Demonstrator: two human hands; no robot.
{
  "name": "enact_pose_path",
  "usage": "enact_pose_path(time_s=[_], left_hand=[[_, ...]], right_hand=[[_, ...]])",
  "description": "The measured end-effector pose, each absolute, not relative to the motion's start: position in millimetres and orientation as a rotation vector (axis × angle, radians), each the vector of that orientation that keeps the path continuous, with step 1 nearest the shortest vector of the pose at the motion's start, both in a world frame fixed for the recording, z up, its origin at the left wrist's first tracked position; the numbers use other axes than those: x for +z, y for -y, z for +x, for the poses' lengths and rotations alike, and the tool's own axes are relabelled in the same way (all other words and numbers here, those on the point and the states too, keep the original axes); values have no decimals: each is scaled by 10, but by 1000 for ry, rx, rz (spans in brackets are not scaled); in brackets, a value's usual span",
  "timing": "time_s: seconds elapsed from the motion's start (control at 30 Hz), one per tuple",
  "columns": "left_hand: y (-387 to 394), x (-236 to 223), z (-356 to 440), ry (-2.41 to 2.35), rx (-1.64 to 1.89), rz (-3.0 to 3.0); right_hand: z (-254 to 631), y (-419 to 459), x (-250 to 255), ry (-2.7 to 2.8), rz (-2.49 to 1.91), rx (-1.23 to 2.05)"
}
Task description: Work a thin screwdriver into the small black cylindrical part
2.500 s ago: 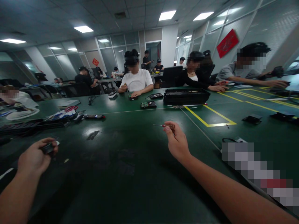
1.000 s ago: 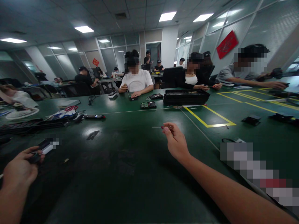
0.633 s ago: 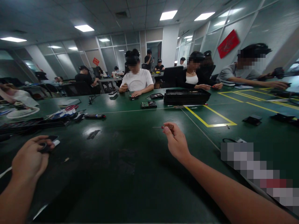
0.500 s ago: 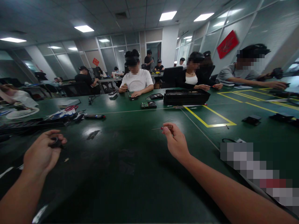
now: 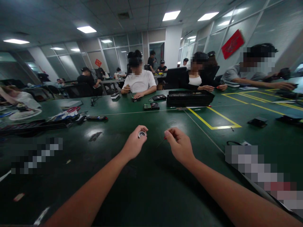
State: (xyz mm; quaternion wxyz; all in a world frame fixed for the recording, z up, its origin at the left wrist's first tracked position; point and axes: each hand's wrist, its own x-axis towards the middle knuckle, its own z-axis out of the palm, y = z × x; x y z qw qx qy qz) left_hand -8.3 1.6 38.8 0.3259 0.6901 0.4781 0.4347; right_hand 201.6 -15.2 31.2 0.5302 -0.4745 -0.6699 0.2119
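Closed around a small round black part with a silver ring (image 5: pixel 141 135), my left hand (image 5: pixel 134 143) is above the middle of the green table. The part's exact kind is unclear. To its right, my right hand (image 5: pixel 179 143) grips a thin screwdriver (image 5: pixel 165 138) with a red collar. Its slim shaft points down and to the left, and my fingers cover most of the handle. A short gap separates the two hands.
A long black box (image 5: pixel 189 99) and a circuit-board device (image 5: pixel 151 106) lie across the green table (image 5: pixel 142 195). Scissors (image 5: pixel 73 109) and tools clutter the left. Yellow tape (image 5: pixel 224 127) marks the right. A co-worker in white (image 5: pixel 139 80) sits opposite.
My left hand has moved right from the table's left side to the middle, carrying the round part. My right hand has barely moved; the screwdriver's shaft now tilts downward instead of lying level.
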Motion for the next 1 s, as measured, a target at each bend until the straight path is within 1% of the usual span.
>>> enact_pose_path(time_s=[0.1, 0.27, 0.43, 0.53, 0.77, 0.93, 1.0], left_hand=[[15, 204, 66, -1362, 1043, 1962], [-7, 35, -32, -1383, 945, 1958], [-44, 38, -105, -1314, 1024, 2001], [-32, 38, -92, -1265, 1014, 2006], [-47, 20, -96, -1321, 1079, 1928], [-60, 13, -133, -1299, 1054, 1968], [-64, 11, -142, -1301, 1060, 1967]], right_hand=[[2013, 156, 292, 1508, -1079, 508], [1984, 184, 274, 1511, -1022, 548], [1962, 185, 258, 1598, -1028, 573], [1954, 167, 240, 1606, -1040, 598], [1949, 144, 238, 1569, -1094, 577], [1957, 136, 246, 1544, -1071, 694], [1963, 132, 245, 1545, -1091, 687]])
